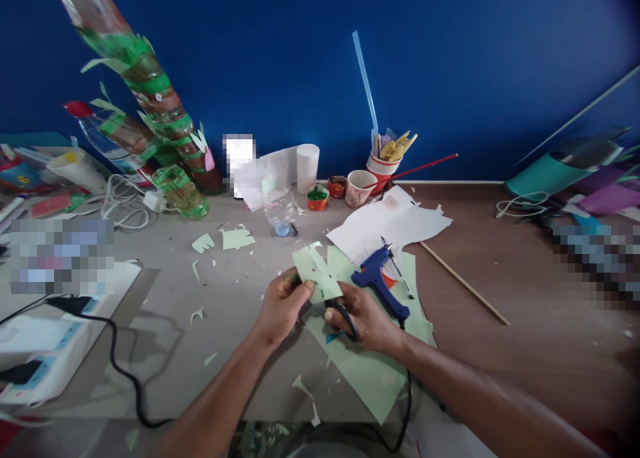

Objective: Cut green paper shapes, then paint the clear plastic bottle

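My left hand (283,301) pinches a piece of pale green paper (324,279) between thumb and fingers. A pair of scissors (347,319) with black handles is in my right hand (373,318), just under the paper; the paper hides most of the blades. Beneath both hands lie larger pale green sheets (373,385). A blue glue gun (383,281) rests on them, right beside my right hand. Cut paper pieces (237,238) and small scraps lie to the left of my left hand.
Behind stand a clear cut bottle piece (279,208), a white cup (307,168), paint caps (317,197) and stacked paper cups (383,168). A tall bottle tower (160,101) with green and brown bands leans at left. A power strip (45,358) and a wooden stick (465,283) flank the work area.
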Tool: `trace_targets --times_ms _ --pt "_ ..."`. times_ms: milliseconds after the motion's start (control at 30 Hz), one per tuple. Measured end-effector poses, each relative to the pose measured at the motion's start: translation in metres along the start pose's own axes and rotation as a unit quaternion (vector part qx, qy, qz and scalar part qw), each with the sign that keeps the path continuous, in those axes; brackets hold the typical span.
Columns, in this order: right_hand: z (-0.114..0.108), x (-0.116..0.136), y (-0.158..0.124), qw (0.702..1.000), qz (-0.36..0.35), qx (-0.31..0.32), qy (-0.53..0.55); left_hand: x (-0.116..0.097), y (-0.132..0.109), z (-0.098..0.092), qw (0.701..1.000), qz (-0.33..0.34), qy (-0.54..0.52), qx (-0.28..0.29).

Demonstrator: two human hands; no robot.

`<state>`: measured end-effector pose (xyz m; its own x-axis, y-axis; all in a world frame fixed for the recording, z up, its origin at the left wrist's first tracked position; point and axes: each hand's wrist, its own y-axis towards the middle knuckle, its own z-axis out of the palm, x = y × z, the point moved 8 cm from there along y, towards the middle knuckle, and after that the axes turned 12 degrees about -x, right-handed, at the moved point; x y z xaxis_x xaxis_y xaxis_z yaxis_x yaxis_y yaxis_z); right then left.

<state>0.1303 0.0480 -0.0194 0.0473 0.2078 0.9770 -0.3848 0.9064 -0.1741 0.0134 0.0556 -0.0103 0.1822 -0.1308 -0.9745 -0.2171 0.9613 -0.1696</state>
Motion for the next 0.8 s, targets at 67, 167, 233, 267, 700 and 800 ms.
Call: trace_targets --times_ms 67,167,233,267,700,800 --pt "0.0001 -0.0004 -0.0002 1.0 0.005 -0.002 -0.005 0.0003 0.0002 -0.0001 1.0 -0.001 0.003 -0.001" --pt "0.0004 -0.0008 -0.0003 1.0 0.011 -0.003 -0.005 0.0007 0.0007 0.0 1.0 0.002 0.005 0.003" --pt "0.0003 -0.001 -0.0002 1.0 0.011 -0.005 0.001 0.0009 0.001 0.0002 1.0 0.007 0.006 0.007" --pt "0.0004 -0.0012 -0.0002 1.0 0.011 -0.005 0.004 0.001 0.0012 0.0001 1.0 0.009 0.006 0.008" --pt "0.0002 0.0004 0.0003 1.0 0.002 -0.013 -0.023 0.0035 0.0025 -0.0016 1.0 0.015 0.006 -0.005" --pt "-0.0027 0.0008 0.0008 0.999 -0.013 -0.023 -0.044 0.0074 0.0045 -0.0072 0.999 0.019 -0.004 -0.026"
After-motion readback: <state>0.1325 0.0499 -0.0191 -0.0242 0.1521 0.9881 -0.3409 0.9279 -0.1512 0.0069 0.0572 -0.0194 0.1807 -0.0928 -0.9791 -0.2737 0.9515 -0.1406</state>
